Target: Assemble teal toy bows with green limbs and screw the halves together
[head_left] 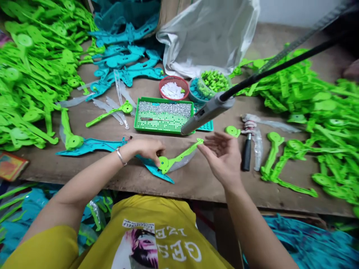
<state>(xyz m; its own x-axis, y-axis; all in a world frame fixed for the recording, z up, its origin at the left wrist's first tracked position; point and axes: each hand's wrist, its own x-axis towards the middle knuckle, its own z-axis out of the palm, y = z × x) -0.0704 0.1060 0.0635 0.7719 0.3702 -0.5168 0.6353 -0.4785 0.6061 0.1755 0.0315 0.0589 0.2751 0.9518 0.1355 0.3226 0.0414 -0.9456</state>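
My left hand (pixel 151 150) bends over a long blue plastic bow-shaped part (pixel 98 144), its fingers curled round the middle and its thumb by a lime-green disc. That disc ends a lime-green plastic arm (pixel 181 155), which sits on the right end of the blue part. A clear, blade-like plastic strip (pixel 181 163) lies along the arm. My right hand (pixel 224 157) is open beside the arm's far tip, palm inward and fingers apart; contact there is unclear. Another lime-green arm (pixel 73 142) sits at the blue part's left end.
A grey powered driver (pixel 209 112) hangs on a black cable above a green tray (pixel 164 130) of small metal screws. A black-handled hammer (pixel 246 153) lies right. Lime-green arms (pixel 36 82) are heaped left. Behind stand a red basket (pixel 174 98) and a tub of green pieces (pixel 214 82).
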